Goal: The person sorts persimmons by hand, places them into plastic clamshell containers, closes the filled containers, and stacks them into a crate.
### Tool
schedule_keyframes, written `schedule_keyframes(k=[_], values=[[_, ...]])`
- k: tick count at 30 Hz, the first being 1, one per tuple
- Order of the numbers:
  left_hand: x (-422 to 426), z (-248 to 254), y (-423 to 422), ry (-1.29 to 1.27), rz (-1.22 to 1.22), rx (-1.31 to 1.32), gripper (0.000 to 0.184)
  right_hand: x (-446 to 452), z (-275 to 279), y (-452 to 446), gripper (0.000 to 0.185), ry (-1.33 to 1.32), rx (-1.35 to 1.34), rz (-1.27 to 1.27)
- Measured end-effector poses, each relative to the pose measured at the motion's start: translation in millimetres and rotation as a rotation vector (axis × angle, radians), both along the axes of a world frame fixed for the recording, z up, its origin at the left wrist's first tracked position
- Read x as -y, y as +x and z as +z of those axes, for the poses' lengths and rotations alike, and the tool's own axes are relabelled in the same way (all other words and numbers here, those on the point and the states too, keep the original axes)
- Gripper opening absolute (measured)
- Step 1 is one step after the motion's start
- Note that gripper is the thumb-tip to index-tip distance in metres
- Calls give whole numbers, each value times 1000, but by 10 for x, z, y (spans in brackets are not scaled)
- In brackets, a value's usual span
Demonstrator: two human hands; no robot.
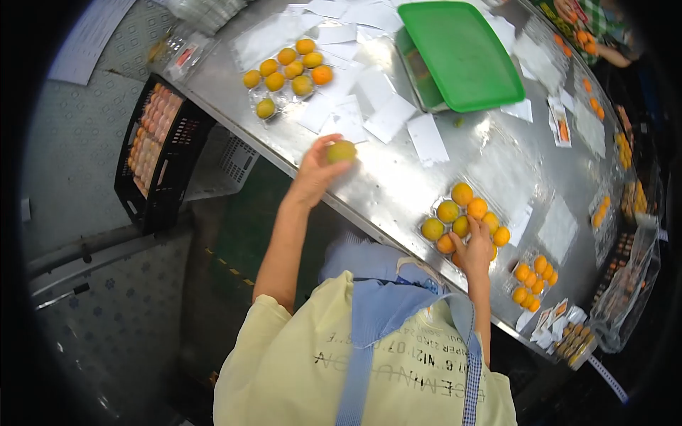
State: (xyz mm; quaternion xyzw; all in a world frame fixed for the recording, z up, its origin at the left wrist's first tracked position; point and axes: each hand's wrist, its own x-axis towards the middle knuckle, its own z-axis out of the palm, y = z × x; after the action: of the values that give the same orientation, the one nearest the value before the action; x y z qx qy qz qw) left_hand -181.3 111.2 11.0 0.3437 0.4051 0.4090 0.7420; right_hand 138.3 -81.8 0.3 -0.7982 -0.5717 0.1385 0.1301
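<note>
My left hand (323,167) holds a greenish-yellow fruit (342,153) above the metal table (369,192), near its front edge. Over a clear tray of orange and yellow-green fruits (447,211), my right hand (474,247) reaches in from the front. Its fingers are bent round a fruit in the tray and partly hide the fruits beneath. Further back on the left, another clear tray holds several fruits (293,69), some more orange than others.
A green lid (465,53) lies tilted on a container at the back. White paper cards (389,118) are scattered on the table. A small tray of orange fruits (534,282) is at the right. Black crates (167,142) stand at left. A co-worker's arm (614,55) shows top right.
</note>
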Motion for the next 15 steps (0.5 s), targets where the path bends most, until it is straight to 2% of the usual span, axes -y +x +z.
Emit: schedule_keyframes(k=[5,7,11,14,15], values=[[-757,-145,-943,275,381,-422,50,-168,139,27,46,-244,-116,-114],[-1068,-219,-1258,328,453,-674,51,-193,143,21,44,-184,-101,-84],[-1519,-315,-1537,469,493,-924,52,-201,71,12,50,-178,-32,-75],[-1766,-560,-1648,623,405,-1154,53,-188,-7,71,52,-113,8,-20],[-1794,-542,-1632,590,343,-1233,53,-209,21,45,53,-78,15,5]])
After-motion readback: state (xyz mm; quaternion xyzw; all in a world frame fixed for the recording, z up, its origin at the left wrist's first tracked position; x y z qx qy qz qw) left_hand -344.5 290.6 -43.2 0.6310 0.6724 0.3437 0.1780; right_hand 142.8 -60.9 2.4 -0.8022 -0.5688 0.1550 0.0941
